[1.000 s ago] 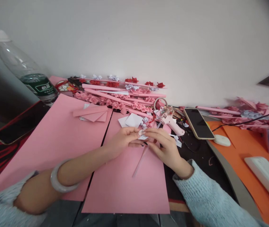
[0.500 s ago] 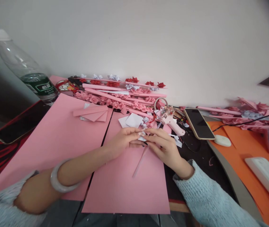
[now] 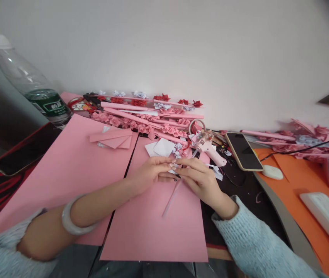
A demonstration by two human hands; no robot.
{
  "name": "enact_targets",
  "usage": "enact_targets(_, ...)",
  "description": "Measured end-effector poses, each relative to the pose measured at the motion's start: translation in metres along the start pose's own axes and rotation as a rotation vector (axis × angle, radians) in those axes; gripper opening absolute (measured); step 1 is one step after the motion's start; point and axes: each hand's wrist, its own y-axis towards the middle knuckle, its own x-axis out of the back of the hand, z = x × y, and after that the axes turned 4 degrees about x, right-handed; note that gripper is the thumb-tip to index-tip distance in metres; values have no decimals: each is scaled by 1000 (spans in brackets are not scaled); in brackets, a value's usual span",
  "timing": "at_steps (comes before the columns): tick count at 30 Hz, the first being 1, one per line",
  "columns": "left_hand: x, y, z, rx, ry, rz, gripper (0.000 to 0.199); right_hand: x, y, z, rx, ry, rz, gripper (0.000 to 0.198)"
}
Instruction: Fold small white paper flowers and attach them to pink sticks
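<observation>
Both my hands meet above the right-hand pink sheet [image 3: 158, 231], pinching a small piece of white paper [image 3: 172, 171] between their fingertips. My left hand [image 3: 153, 172] is closed on it from the left, and my right hand [image 3: 197, 175] from the right. Fingers cover most of the paper, so its folds are hard to see. Below the hands lies a thin translucent stick [image 3: 169, 201]. Just beyond them are white paper squares [image 3: 161, 148] and a pink glue gun [image 3: 212, 151].
Folded pink papers [image 3: 114, 138] lie on the left pink sheet [image 3: 77, 166]. Paper flowers and rolled pink tubes [image 3: 135, 119] line the wall. A water bottle [image 3: 47, 102] stands at left. To the right are a phone [image 3: 244, 151], a white oval case [image 3: 272, 172] and orange sheets [image 3: 294, 197].
My fingers have shifted slightly around the white paper, and less of it shows now. Everything else on the table looks the same.
</observation>
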Motion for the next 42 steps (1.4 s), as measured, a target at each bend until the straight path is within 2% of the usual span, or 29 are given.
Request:
enact_targets(5, 3, 0, 1, 19, -4, 4, 17, 2, 0, 0, 6, -25, 68, 20)
enact_targets(8, 4, 1, -1, -26, 60, 3, 20, 2, -1, 1, -21, 19, 97, 21)
enact_targets(10, 4, 2, -2, -102, 135, -10, 26, 1, -1, 3, -87, 74, 62, 23)
enact_targets(14, 1, 0, -2, -224, 281, -28, 39, -3, -3, 3, -329, 125, -112, 21)
enact_targets(16, -2, -3, 0, -244, 328, -20, 42, -4, -3, 2, -401, 111, -91, 13)
enact_targets(18, -6, -6, 1, -268, 387, -17, 42, -6, -3, 2, -408, 82, 7, 9)
enact_targets(21, -11, -9, 3, -304, 448, -28, 40, -7, -3, 3, -386, 48, 148, 17)
enact_targets(24, -12, -9, 5, -323, 488, -35, 38, -7, -3, 4, -359, 58, 201, 22)
enact_targets(30, -6, -6, 7, -289, 493, 33, 31, -8, -2, 3, -352, 98, 142, 22)
enact_targets(35, -3, -4, 6, -272, 555, 26, 30, -6, -2, 2, -337, 88, 123, 25)
enact_targets(38, -4, -5, 6, -260, 549, 30, 23, -5, -2, 0, -387, 94, 108, 25)
enact_targets(42, -4, -5, 7, -247, 510, 40, 18, -5, -3, -4, -461, 89, -3, 24)
